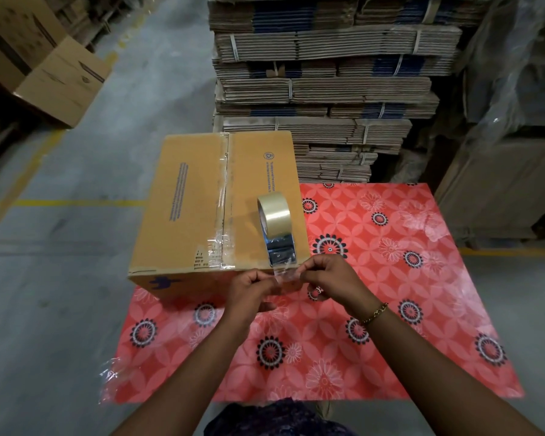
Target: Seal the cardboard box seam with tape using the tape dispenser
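A tall stack of bundled flat cartons (324, 86) fills the far background, and in front of it a worktop covered by a red flowered cloth (390, 278) spreads toward the viewer. On the far left part of that cloth stands the closed cardboard box (195, 209), its long axis running from the near edge away toward the stack, with its left side overhanging the cloth's edge above the grey floor (60, 278). The box seam (225, 190) runs along that same long axis down the middle of the top, and clear tape with wrinkles already lies over it from the far edge to the near edge. The tape dispenser (277, 234) rests on the box top near the right near corner, just right of the seam; its roll of clear tape (272, 212) stands on edge at the far end and its shiny metal body points toward the viewer. A short loose tape end (285, 275) reaches from the dispenser's near end past the box's front edge. The left hand (249, 291) pinches the left side of that tape end between thumb and fingertips, the other fingers curled in. The right hand (331, 278) pinches the right side likewise, and a gold bracelet (373, 314) sits on its wrist.
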Tool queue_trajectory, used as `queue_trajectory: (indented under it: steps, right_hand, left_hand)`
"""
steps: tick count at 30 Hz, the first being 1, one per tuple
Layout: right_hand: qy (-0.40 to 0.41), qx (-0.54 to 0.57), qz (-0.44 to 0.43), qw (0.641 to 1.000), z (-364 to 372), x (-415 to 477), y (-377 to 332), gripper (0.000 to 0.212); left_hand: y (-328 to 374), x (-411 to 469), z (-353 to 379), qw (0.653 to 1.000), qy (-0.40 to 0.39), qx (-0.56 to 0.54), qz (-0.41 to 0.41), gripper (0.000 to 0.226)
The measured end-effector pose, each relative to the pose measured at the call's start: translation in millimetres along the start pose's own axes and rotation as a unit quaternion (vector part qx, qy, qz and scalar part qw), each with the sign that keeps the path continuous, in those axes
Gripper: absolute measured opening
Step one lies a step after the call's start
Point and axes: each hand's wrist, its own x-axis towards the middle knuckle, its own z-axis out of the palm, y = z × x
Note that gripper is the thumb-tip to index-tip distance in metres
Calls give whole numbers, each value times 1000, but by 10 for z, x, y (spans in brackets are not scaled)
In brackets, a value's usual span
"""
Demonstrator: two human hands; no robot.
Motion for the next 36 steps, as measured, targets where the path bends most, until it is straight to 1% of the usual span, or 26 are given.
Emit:
queue_trajectory:
  steps: [6,12,15,17,18,20,22,23,26,27,29,30,32,34,36]
  right_hand:
    - [-3,7,28,1000,11,64,-28,23]
    - [10,3,41,999,36,113,5,13]
    - [22,-5,36,999,71,124,18,11]
    - [33,-9,35,999,97,126,12,5]
    - [41,-7,37,998,108,126,11,9]
    - [47,14,50,998,118,126,10,27]
    - [43,43,65,996,111,114,1,34]
    - [40,60,69,995,100,110,11,32]
    - [26,101,84,991,81,70,40,16]
    - [19,103,92,990,81,52,63,17]
    - [-2,101,103,990,109,22,122,40]
    - [-13,94,102,990,133,11,144,47]
    - [-21,73,82,994,181,-8,171,44]
    - [-8,66,60,996,207,0,185,38]
    - [1,71,55,996,204,17,176,32]
  left_hand:
    - [22,22,55,999,19,-27,-40,15]
    - [6,39,112,997,39,-43,-51,25]
    - [0,38,162,996,52,-55,-53,26]
    - [-4,47,192,995,59,-65,-53,27]
    - [-8,54,200,994,63,-71,-52,29]
    - [-20,65,206,994,65,-77,-52,31]
    - [-20,62,196,993,66,-83,-51,35]
    - [-17,58,186,993,64,-88,-50,38]
    - [-6,51,149,993,53,-98,-42,44]
    - [-6,49,141,993,49,-96,-40,44]
    - [-3,40,135,994,42,-91,-39,40]
    - [3,31,136,995,37,-90,-39,38]
    - [18,21,138,995,24,-88,-36,37]
    - [32,22,129,996,17,-83,-35,36]
    - [36,28,117,996,17,-82,-36,35]
